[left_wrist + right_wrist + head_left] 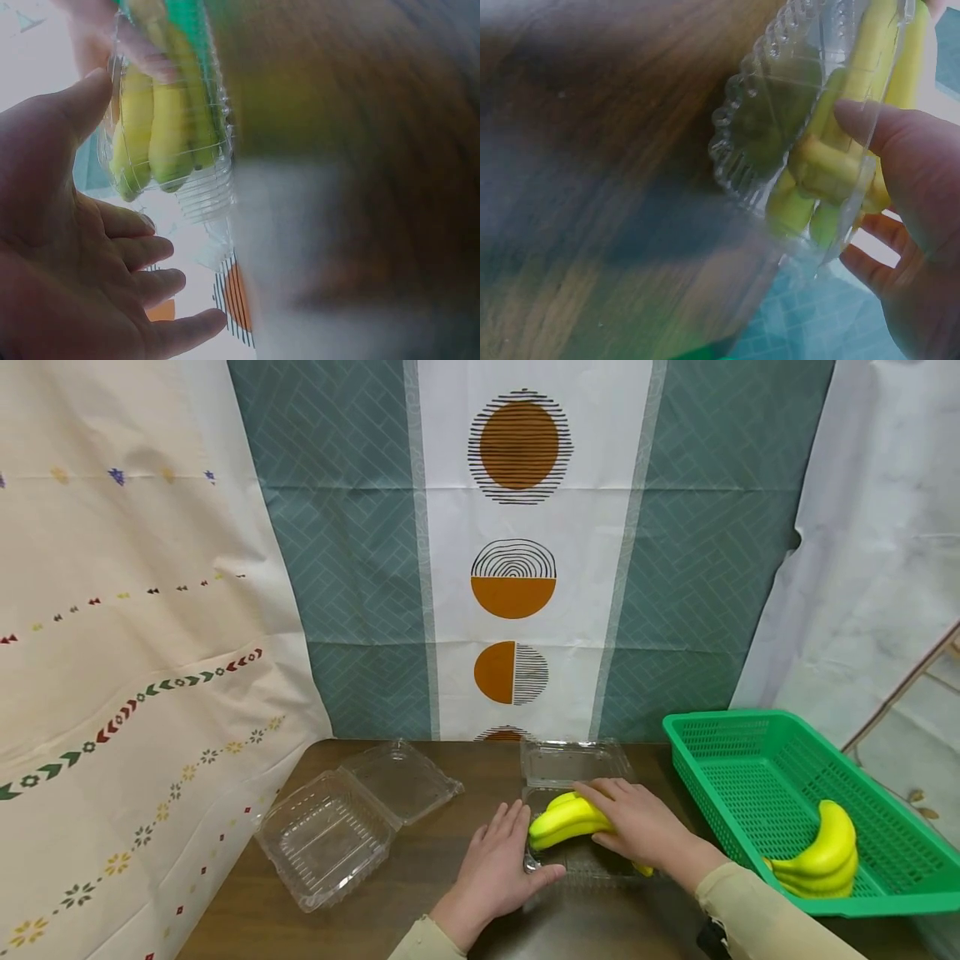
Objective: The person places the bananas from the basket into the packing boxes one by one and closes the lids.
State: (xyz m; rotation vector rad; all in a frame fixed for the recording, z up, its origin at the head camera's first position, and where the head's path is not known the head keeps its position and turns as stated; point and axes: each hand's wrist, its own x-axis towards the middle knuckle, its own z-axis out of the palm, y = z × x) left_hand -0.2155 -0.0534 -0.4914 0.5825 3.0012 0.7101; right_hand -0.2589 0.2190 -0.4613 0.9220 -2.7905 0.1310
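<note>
My right hand [645, 827] grips yellow bananas [562, 821] from above at a clear plastic clamshell box [573, 762], whose lid stands open toward the back. In the right wrist view, the thumb of the right hand [922, 195] lies on the near side of the bananas [870, 67], beside the scalloped rim of the box [724, 142]. Whether this is one bunch or more cannot be made out. My left hand [501, 864] is spread at the box's left side. Seen from the left wrist, its palm [82, 255] holds nothing and its fingers are extended.
A second clear clamshell box [330, 835] lies open at the left of the wooden table [450, 910]. At the right stands a green plastic basket [720, 810] with more bananas [821, 856] inside. Patterned cloths [360, 568] hang behind and on both sides.
</note>
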